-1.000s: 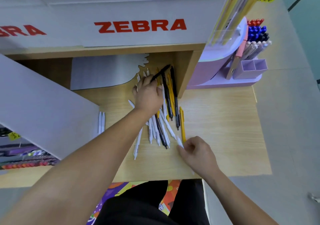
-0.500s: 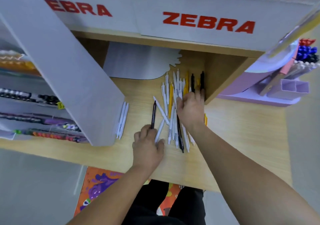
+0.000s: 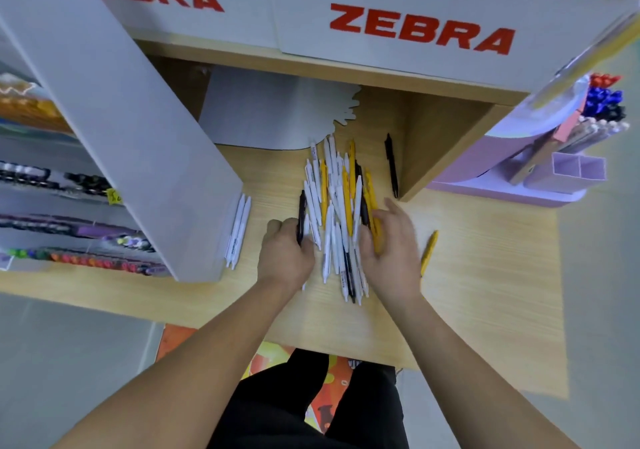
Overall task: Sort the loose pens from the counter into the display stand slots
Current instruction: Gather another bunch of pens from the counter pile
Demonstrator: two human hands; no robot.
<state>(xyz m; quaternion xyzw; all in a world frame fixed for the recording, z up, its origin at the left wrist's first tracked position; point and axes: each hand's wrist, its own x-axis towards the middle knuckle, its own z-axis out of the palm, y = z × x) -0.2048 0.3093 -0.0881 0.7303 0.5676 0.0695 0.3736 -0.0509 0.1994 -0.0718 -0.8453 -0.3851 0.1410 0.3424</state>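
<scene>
A pile of loose white, yellow and black pens (image 3: 334, 213) lies on the wooden counter (image 3: 485, 293) in front of me. My left hand (image 3: 285, 253) is at the pile's left edge, its fingers curled round a black pen (image 3: 301, 215). At the pile's right edge my right hand (image 3: 393, 251), blurred, has its fingers curled on a yellow pen (image 3: 376, 234). The lilac display stand (image 3: 540, 185) with square slots (image 3: 578, 168) stands at the far right, apart from both hands.
A lone black pen (image 3: 391, 164) lies by the wooden cubby wall, and a yellow pen (image 3: 429, 251) to the right of my right hand. Two white pens (image 3: 238, 230) rest against a slanted white panel (image 3: 138, 137). Pen racks (image 3: 69, 241) fill the left side.
My right hand drew back from the pile's far end to its near right side and closed on a yellow pen. My left hand, still holding the black pen, stayed at the pile's left.
</scene>
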